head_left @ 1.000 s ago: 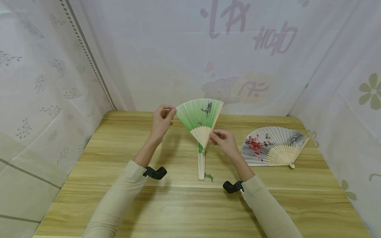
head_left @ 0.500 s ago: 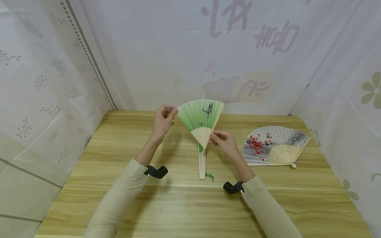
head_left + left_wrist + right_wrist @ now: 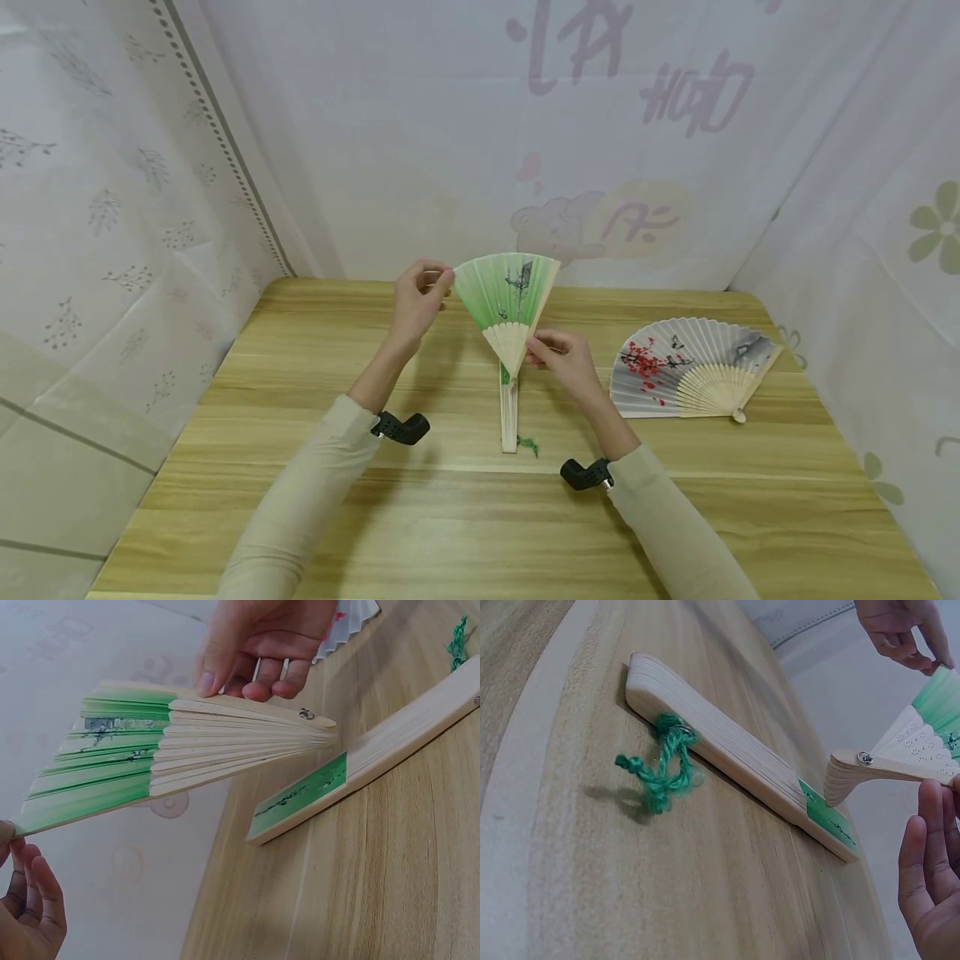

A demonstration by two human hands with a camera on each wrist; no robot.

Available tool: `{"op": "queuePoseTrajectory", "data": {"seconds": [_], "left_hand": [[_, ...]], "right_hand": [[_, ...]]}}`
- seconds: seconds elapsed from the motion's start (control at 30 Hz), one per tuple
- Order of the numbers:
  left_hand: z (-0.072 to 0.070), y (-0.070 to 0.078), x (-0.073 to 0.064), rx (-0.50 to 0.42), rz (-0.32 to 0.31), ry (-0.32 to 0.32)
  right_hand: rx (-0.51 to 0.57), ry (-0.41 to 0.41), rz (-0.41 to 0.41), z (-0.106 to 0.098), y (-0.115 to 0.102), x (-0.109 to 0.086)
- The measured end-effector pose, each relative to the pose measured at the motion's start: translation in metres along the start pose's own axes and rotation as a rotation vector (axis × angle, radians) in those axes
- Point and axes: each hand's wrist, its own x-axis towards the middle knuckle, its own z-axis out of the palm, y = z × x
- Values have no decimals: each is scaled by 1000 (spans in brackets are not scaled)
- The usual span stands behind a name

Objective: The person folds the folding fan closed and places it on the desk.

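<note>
Between my two hands is a partly spread green folding fan (image 3: 504,292) with pale wooden ribs and a dark printed picture, raised over the table. My left hand (image 3: 420,304) pinches its upper left corner between thumb and fingertips. Lower down, my right hand (image 3: 564,358) pinches the right outer rib near the pivot. Below it a second, folded green fan (image 3: 509,421) lies on the table, with a green tassel (image 3: 664,769) at its near end. The left wrist view shows the raised fan's pleats and metal rivet (image 3: 306,714).
On the right of the wooden table (image 3: 465,525) lies a spread grey fan (image 3: 690,371) with red blossoms. Patterned white curtains (image 3: 390,150) hang behind the table and along both sides.
My left hand has moved slightly right with its corner of the fan, so the fan is a little narrower. The right hand has barely moved; the other fans stay put.
</note>
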Motion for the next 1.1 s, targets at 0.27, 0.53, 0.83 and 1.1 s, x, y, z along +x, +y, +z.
{"op": "queuePoseTrajectory", "data": {"seconds": [0.27,0.53,0.83,1.1], "left_hand": [[4,3,2,-38,-13,-21],[8,0,4,-30,-1,-1],[13,-1,4,-24,-1,-1],[17,-3,5,-35,10,-5]], "right_hand": [[-11,-2,-10,2,0,-1],[0,1,9,7,-1,-1],[4,13,29,9,-2,-3],[1,10,40,11,0,-4]]}}
